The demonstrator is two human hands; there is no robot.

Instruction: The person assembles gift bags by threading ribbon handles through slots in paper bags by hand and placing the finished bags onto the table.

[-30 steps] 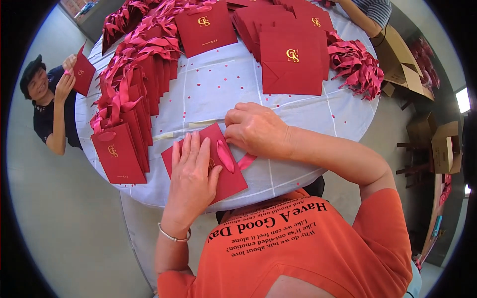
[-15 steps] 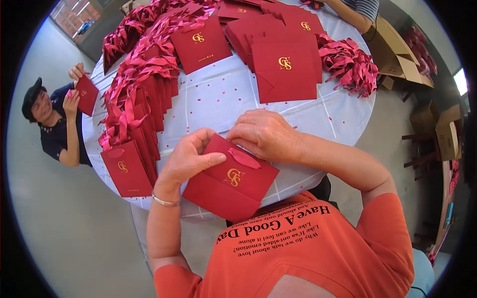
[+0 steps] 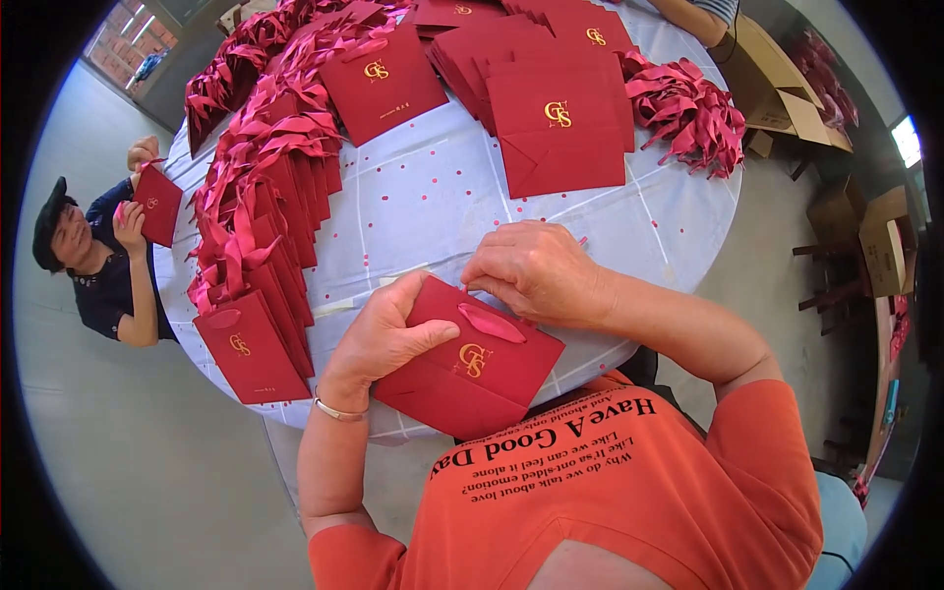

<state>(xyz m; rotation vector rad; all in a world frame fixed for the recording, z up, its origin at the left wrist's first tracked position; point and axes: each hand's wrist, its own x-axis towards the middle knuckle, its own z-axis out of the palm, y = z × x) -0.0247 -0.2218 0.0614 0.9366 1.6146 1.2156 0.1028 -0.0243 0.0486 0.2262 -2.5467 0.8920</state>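
Note:
Close to the table's near edge, a small dark red paper gift bag [image 3: 442, 388] with a gold emblem lies tilted in front of me. My left hand [image 3: 385, 339] grips its upper left edge, thumb on the front and the other fingers behind. A pink ribbon loop [image 3: 492, 323] hangs across the bag's front, just under its top edge. My right hand [image 3: 543, 273] is at that top edge, thumb and index finger pinched together. A bit of pink ribbon shows at these fingertips; the rest is hidden behind the hand and bag.
Ribboned bags [image 3: 254, 344] stand in a row at the left. Flat red bags [image 3: 565, 147] are stacked ahead, beside a heap of pink ribbons [image 3: 686, 113]. A co-worker [image 3: 108, 261] at the left holds another bag. Cardboard boxes [image 3: 777, 88] stand right of the white-clothed table [image 3: 393, 236].
My hands and the bag have shifted slightly to the right. The right fingers remain pinched at the bag's top edge. At the left, the co-worker's hands and bag sit a little lower.

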